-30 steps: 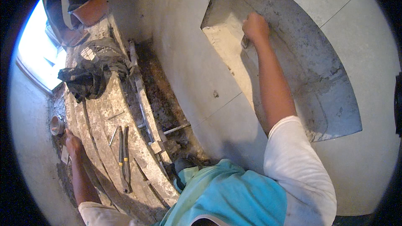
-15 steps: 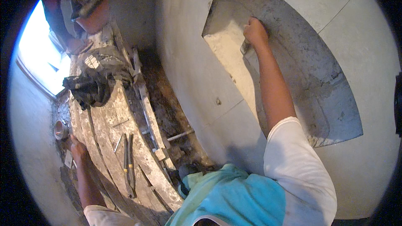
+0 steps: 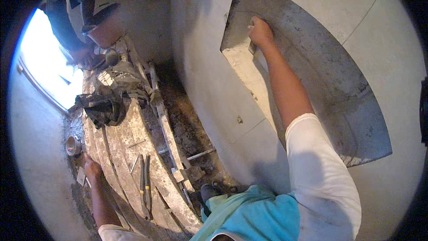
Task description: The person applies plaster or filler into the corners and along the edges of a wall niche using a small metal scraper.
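My right hand [image 3: 261,31] is closed in a fist around a small flat tool [image 3: 252,47], mostly hidden under the fingers. It works against a dark grey, plaster-like section [image 3: 316,71] of the pale wall, close to that section's far left corner. A bright cream strip [image 3: 245,69] runs along the section's left edge, just below the hand. Down at the lower left, my left hand [image 3: 92,169] rests by the edge of worn planks, a finger stretched forward and no object visible in it. A small round cup [image 3: 72,146] stands just beyond it, and a white flat piece [image 3: 81,176] lies beside it.
Long-handled pliers or cutters [image 3: 145,187] lie on the planks [image 3: 129,129] near a thin metal rod [image 3: 134,164]. Crumpled dark cloth [image 3: 104,107] lies farther along. Beyond it a co-worker's hand [image 3: 87,58] reaches down beside a reddish bucket [image 3: 107,31]. A gap [image 3: 183,98] runs between planks and wall.
My right hand has moved up and left along the grey section, toward its far corner. The whole view has shifted slightly. A dark round thing now shows beside the co-worker's hand.
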Available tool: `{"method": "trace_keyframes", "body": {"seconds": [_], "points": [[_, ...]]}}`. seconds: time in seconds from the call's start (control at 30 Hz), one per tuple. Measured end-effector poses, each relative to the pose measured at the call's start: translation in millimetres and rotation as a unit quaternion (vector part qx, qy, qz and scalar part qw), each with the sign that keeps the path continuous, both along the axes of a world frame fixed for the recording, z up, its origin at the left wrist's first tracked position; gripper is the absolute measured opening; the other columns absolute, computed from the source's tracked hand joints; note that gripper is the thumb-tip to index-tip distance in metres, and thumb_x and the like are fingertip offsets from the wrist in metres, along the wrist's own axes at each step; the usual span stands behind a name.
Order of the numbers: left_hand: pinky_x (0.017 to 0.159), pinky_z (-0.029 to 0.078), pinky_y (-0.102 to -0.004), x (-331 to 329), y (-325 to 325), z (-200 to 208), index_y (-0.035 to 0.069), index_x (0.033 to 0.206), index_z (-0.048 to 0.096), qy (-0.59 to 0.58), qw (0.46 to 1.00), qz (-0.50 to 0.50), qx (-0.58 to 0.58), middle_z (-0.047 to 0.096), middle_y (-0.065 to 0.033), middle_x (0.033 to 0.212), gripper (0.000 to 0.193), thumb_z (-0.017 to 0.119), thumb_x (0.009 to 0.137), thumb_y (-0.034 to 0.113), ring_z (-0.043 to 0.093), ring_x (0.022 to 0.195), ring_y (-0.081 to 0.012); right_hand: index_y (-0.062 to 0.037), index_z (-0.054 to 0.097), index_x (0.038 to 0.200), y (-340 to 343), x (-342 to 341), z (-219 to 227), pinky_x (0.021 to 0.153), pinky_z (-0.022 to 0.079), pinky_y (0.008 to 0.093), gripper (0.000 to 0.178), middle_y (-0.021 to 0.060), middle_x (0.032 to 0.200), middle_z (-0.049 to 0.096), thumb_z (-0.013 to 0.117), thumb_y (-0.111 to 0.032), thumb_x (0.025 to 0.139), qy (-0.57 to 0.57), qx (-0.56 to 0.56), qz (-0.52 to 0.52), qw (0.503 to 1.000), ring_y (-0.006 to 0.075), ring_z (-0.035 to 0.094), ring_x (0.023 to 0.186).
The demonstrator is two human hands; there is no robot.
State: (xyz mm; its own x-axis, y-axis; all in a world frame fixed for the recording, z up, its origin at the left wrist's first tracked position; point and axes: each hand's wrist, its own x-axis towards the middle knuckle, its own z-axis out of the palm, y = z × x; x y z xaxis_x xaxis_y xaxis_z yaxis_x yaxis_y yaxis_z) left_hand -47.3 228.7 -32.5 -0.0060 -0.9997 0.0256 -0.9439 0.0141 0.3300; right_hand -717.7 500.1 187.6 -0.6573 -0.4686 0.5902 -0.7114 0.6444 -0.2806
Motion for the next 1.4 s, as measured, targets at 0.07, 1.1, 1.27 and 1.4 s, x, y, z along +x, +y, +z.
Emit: {"method": "trace_keyframes", "body": {"seconds": [0.07, 1.1, 1.27, 1.4], "points": [[0.082, 0.037, -0.0513, 5, 2, 5, -0.011, 0.091, 0.058, -0.007, 1.0, 0.016, 0.005, 0.056, -0.0338, 0.093, 0.077, 0.011, 0.092, 0.05, 0.052, 0.093, -0.0483, -0.0031, 0.059, 0.086, -6, 12, 5, 0.072, 0.045, 0.0443, 0.018, 0.0211, 0.087, 0.061, 0.062, -0.017, 0.076, -0.012, 0.059, 0.008, 0.998, 0.0384, 0.058, 0.084], [0.081, 0.038, -0.0496, 5, 4, 6, -0.007, 0.108, 0.054, -0.046, 0.999, 0.008, -0.015, 0.056, -0.0327, 0.097, 0.075, 0.008, 0.091, 0.052, 0.051, 0.096, -0.0465, -0.0015, 0.062, 0.074, -8, 1, 15, 0.061, 0.046, 0.0352, 0.018, 0.0136, 0.071, 0.063, 0.073, -0.012, 0.064, -0.077, 0.122, 0.162, 0.976, 0.0218, 0.061, 0.067], [0.075, 0.04, -0.0508, 3, 2, 8, -0.003, 0.125, 0.037, -0.076, 0.997, -0.014, 0.011, 0.058, -0.0309, 0.093, 0.058, 0.012, 0.094, 0.04, 0.054, 0.09, -0.0463, -0.0009, 0.06, 0.07, 0, -15, 34, 0.061, 0.046, 0.0354, 0.017, 0.0119, 0.065, 0.061, 0.073, -0.01, 0.065, -0.182, 0.022, 0.184, 0.966, 0.0195, 0.058, 0.063], [0.069, 0.042, -0.0508, 12, -6, -6, -0.001, 0.129, 0.03, -0.111, 0.991, -0.058, -0.034, 0.058, -0.0299, 0.091, 0.05, 0.018, 0.095, 0.034, 0.055, 0.084, -0.0458, -0.0011, 0.057, 0.067, -6, -7, 14, 0.06, 0.045, 0.035, 0.017, 0.0099, 0.062, 0.059, 0.072, -0.01, 0.066, -0.11, 0.047, 0.165, 0.979, 0.0183, 0.055, 0.061]]}}
